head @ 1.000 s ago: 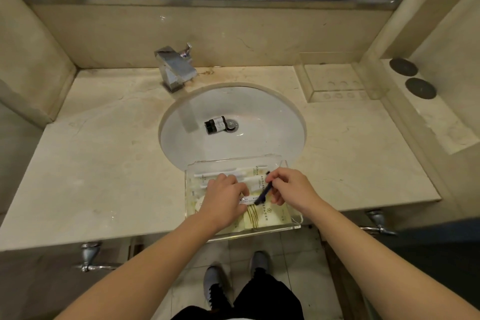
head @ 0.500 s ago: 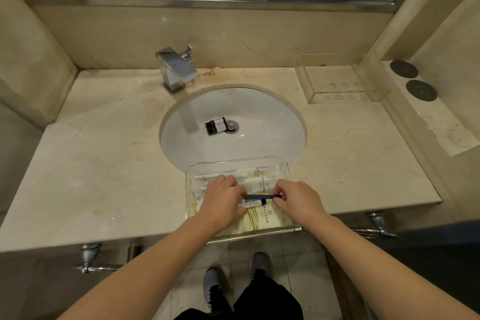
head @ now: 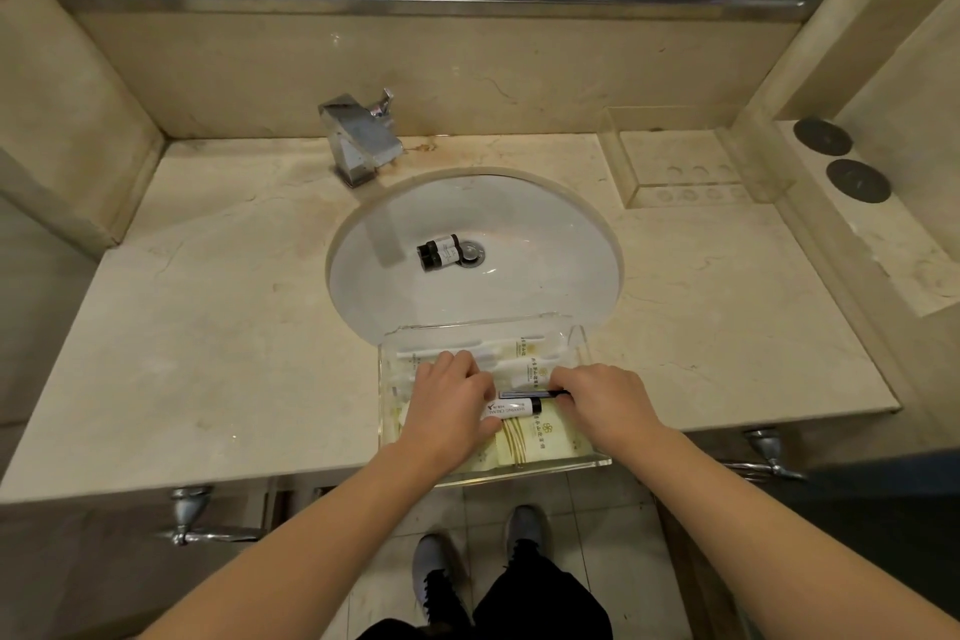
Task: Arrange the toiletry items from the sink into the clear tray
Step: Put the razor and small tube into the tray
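The clear tray (head: 589,353) sat on the counter edge, just in front of the sink (head: 571,234), and both hands worked inside it. A second earlier the right hand (head: 605,392) had held a thin dark item (head: 535,393) tilted upright over the tray; half a second earlier it lay level, and now it rested flat just behind the white shaving cream tube (head: 511,408), near the tray's middle. The right fingers curled down over its right end, pinching it as far as could be seen. The left hand (head: 449,392) had stayed put, its fingers curled on the tube's left end, holding it in place. So that item looked as good as placed. Beyond the tray, two small dark bottles (head: 440,251) lay in the sink beside the drain (head: 471,252), not yet moved, so the task seemed unfinished
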Tool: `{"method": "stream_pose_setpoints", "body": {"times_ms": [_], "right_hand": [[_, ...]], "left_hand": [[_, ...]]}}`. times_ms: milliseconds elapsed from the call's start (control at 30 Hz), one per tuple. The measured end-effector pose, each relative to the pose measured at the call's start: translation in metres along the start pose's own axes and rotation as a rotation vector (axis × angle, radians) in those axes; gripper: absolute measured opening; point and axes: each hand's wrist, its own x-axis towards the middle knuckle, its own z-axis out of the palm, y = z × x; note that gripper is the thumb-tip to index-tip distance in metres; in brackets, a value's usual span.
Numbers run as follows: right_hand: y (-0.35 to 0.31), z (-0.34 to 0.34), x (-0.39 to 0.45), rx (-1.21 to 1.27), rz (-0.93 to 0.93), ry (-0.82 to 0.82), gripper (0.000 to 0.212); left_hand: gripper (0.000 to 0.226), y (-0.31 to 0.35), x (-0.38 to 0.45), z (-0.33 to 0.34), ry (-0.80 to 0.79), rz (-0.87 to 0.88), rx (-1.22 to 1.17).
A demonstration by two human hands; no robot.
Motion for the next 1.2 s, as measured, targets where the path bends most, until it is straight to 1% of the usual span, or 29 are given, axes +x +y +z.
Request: {"method": "stream_pose_setpoints", "body": {"times_ms": [100,300,433,600,767,900,1100,1200], "right_hand": [[0.002,-0.001,-0.001,-0.023,-0.016,0.004,0.022],[0.002,-0.003,-0.002,-0.007,-0.045,0.004,0.026],[0.003,-0.005,-0.004,-0.007,-0.095,-0.016,0.026],[0.005,-0.001,-0.003,-0.025,-0.179,0.051,0.022],[0.007,-0.001,-0.001,0.008,-0.194,0.028,0.024],[0.008,-0.001,-0.001,0.059,-0.175,-0.002,0.026],[0.008,-0.006,-0.004,0.145,-0.099,-0.022,0.025],[0.005,-0.008,-0.002,0.151,-0.063,0.004,0.024]], "left_hand": [[0.029,0.004,0.000,0.001,0.006,0.045,-0.007],[0.030,0.004,0.000,0.001,-0.004,0.074,-0.018],[0.031,0.006,0.000,0.000,-0.017,0.109,-0.025],[0.033,0.009,0.001,-0.001,-0.035,0.143,-0.021],[0.035,0.010,0.001,-0.001,-0.039,0.164,-0.024],[0.036,0.009,0.001,0.000,-0.043,0.166,-0.037],[0.046,0.003,0.002,-0.001,-0.043,0.161,-0.030],[0.043,-0.004,-0.001,-0.002,-0.029,0.162,-0.045]]}}
